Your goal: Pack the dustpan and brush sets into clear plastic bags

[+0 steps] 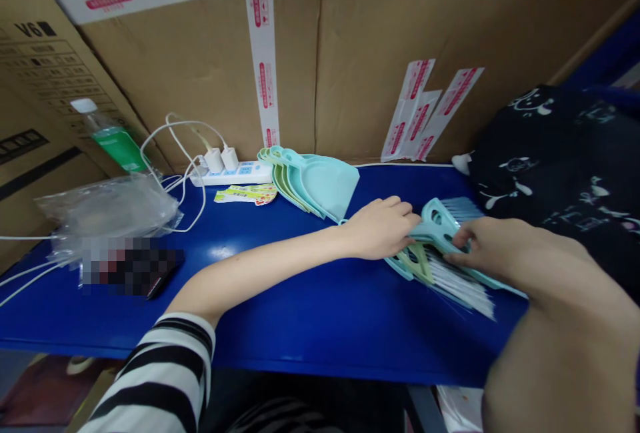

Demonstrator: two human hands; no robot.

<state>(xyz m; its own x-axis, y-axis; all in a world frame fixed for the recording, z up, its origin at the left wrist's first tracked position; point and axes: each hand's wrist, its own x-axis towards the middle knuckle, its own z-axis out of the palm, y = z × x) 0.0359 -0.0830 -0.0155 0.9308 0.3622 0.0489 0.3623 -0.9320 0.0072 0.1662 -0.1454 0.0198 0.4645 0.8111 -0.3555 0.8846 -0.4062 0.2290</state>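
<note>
Several hand brushes lie together at the right of the blue table. The top one is a light blue hand brush [436, 221] with a hole in its head and blue bristles. My left hand [383, 227] is closed around its handle end. With thumb and fingers, my right hand [505, 253] pinches the near side of its head. Beneath it shows a green hand brush [419, 265] with white bristles, and light blue edges stick out around it. Nested dustpans [327, 183], light blue over green, rest at the back beyond my left hand.
A white power strip [257, 171] with plugs and cables lies along the cardboard box [200, 79]. Further left are a bottle [117, 143], clear plastic bags [115, 209] and a pixelated dark object [143, 266]. A black patterned fabric item [555, 173] fills the right back.
</note>
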